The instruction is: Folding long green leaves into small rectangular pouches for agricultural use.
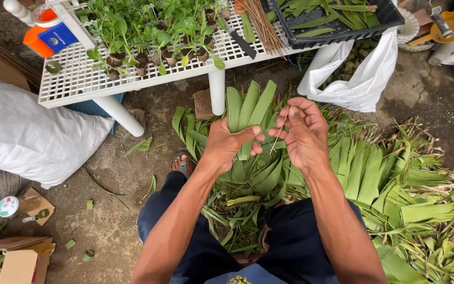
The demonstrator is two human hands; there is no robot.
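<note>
Holding a small fan of cut green leaf strips (pixel 248 108), the left hand (pixel 226 143) was closed round their lower ends, thumb pressed across the front, so the strips stood up and spread out above the fist. They sat right in the middle of the view, over the person's knees and just in front of the white table leg (pixel 217 90).

Right hand (pixel 303 134) was just beside it, fingers curled in loosely, pinching a thin pale stick (pixel 278 135) between thumb and fingertips. The stick ran slanted down toward the left hand's fingers, really close to the strips, though I couldn't tell if it was actually touching them.

Underneath both hands there was a big messy pile of long green leaves (pixel 374 179) on the dirt ground, spreading off to the right. One sandalled foot (pixel 181 164) poked out on the left of the pile.

Up top, a white lattice surface (pixel 80 79) carried a bunch of little seedlings in small dark pots (pixel 143 55), a bundle of thin brown sticks (pixel 261 23) and a black tray (pixel 337 32) with more leaf strips in it. A white plastic bag (pixel 363 79) hung off its right end, and a large white sack (pixel 22 131) lay on the ground on the left, with cardboard boxes (pixel 19 257) lower down in that corner.
</note>
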